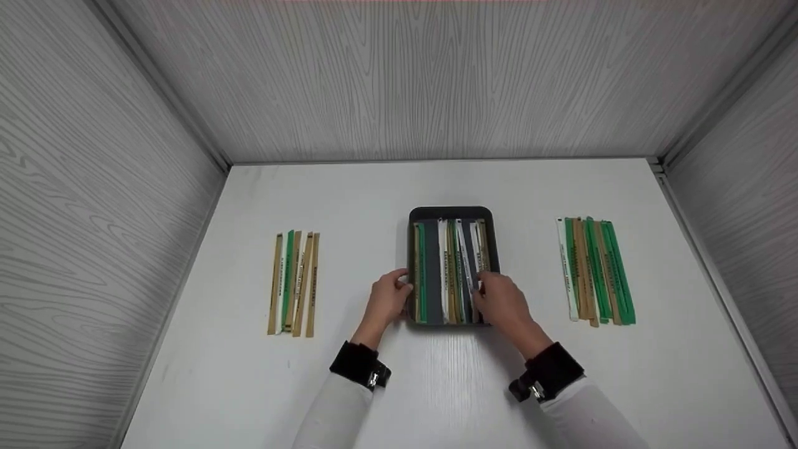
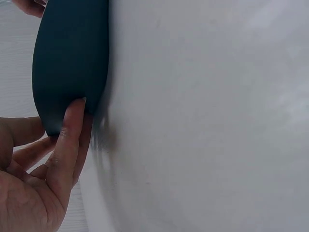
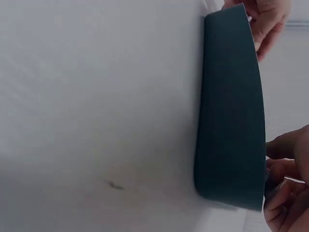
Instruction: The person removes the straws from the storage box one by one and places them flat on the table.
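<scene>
Centrally, on a white bench (image 1: 449,390), sits a dark, rectangular tray with rounded corners (image 1: 451,211). Flat, slim strips in brown, green and white (image 1: 444,268) lie lengthwise inside it, many printed with dark marks, the grey base showing between them. A person's left hand (image 1: 389,296) grips the tray's near left side, its fingers clamped on the wall. The right hand (image 1: 504,300) bends over the near right side, its fingers curled beside the strips there; whether they pinch one, I cannot tell. Well apart from the tray, to the left, lies a smaller row of similar strips (image 1: 288,274); to the right, a denser, overlapping row, mostly green and brown (image 1: 596,274).
</scene>
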{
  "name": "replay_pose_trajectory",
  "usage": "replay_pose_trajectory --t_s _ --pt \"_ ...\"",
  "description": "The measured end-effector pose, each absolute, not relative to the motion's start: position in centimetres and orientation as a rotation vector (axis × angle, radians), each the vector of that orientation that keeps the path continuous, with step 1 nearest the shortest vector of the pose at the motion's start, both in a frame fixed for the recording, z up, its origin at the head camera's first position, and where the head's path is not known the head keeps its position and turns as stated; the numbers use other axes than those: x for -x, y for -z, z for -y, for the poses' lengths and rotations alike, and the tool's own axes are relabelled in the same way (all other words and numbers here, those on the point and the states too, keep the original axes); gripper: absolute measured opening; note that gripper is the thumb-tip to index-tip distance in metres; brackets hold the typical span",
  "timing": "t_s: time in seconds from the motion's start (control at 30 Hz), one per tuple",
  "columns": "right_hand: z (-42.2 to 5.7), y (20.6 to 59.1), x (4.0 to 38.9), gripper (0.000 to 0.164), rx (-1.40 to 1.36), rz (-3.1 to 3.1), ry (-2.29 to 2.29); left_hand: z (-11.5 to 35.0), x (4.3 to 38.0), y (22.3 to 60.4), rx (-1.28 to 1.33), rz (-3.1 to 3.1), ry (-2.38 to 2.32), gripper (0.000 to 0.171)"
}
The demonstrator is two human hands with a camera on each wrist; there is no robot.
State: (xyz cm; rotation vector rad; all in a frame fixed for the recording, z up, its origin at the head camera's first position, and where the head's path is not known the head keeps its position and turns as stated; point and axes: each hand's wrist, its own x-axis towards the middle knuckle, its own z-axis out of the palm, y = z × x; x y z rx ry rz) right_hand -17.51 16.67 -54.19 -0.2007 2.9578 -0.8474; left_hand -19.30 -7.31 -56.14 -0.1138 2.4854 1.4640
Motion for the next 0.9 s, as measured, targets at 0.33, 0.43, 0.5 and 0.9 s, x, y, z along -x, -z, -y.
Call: replay_pose_trajectory --t_s 0.33,0.43,0.5,0.9 --pt "-15.2 55.6 17.8 0.011 0.321 -3.046 0.638 7.3 19.3 56.1 0.088 -2.523 -1.445 0.039" --pt "-15.0 55.9 17.9 0.009 0.338 -3.061 0.584 7.3 19.3 56.1 0.089 -2.533 -1.433 0.039" --pt "-14.9 56.1 17.9 0.012 0.343 -3.067 0.567 7.3 19.3 56.1 0.090 -2.541 -1.427 0.039" --pt "-14.6 56.2 18.2 0.015 0.281 -3.041 0.501 7.2 19.3 56.1 0.105 -2.532 -1.408 0.039"
